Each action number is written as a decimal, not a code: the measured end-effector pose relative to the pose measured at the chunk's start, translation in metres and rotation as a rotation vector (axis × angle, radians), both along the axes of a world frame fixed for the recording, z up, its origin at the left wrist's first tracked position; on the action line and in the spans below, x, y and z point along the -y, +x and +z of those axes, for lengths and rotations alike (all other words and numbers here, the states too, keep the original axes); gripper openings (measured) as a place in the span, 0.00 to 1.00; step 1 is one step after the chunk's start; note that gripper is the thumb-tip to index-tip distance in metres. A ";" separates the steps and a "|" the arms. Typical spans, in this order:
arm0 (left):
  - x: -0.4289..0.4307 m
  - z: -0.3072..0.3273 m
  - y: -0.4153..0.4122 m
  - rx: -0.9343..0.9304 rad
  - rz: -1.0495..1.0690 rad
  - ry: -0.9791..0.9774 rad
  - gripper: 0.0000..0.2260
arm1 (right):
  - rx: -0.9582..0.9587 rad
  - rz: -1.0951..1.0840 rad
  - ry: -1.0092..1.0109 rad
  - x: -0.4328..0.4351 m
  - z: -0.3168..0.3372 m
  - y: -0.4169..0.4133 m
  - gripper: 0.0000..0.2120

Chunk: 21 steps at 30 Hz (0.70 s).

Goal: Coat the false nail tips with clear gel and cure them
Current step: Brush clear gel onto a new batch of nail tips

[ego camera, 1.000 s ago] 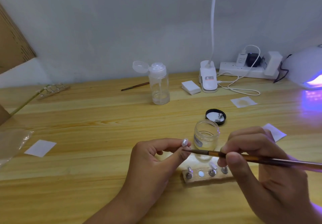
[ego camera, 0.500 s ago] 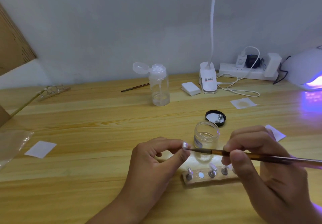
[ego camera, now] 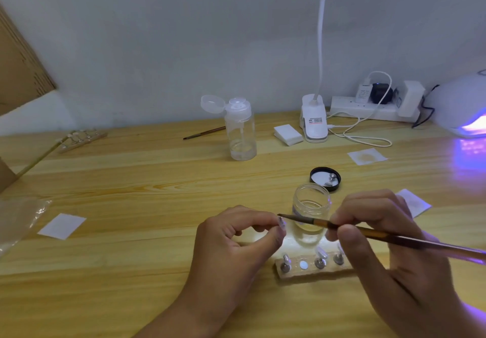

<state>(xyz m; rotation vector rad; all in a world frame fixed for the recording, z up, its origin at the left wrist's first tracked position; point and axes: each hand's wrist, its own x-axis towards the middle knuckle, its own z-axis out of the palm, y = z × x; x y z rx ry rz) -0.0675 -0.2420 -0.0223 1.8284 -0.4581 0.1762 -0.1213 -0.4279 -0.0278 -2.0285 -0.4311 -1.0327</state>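
Head view showed the left hand pinching one false nail tip between thumb and forefinger, while the right hand gripped a brown-handled brush like a pen, its bristles at the tip's edge. By my reading the coating was partway through. Three tips stood on pegs in the wooden holder strip just in front of the open gel jar, and one seat on the strip was bare. Whether those three already carried gel could not be told. Curing of this strip looked yet to come: the UV lamp glowed violet far right, well apart. A second holder strip lay far left. Everything sat on a pale pine table against a plain white wall, with a pump bottle, jar lid, clip lamp and power strip behind
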 end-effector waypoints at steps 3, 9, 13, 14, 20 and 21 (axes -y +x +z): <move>0.000 0.001 0.000 0.007 0.001 0.018 0.10 | 0.001 0.052 0.022 0.002 0.001 -0.002 0.11; 0.001 0.003 0.000 0.011 -0.001 0.013 0.07 | 0.011 0.018 -0.008 0.001 0.000 -0.001 0.13; 0.000 0.003 0.001 0.025 0.016 0.020 0.09 | -0.014 0.054 0.003 0.002 -0.001 -0.001 0.11; 0.001 0.004 0.001 0.028 0.016 0.020 0.07 | -0.003 0.050 -0.003 0.003 0.000 -0.002 0.08; -0.001 0.004 0.000 0.031 0.006 0.010 0.08 | 0.004 -0.008 -0.025 0.003 0.000 0.001 0.10; -0.001 0.004 0.000 0.030 0.010 0.010 0.08 | -0.002 -0.008 -0.037 0.002 0.000 0.002 0.11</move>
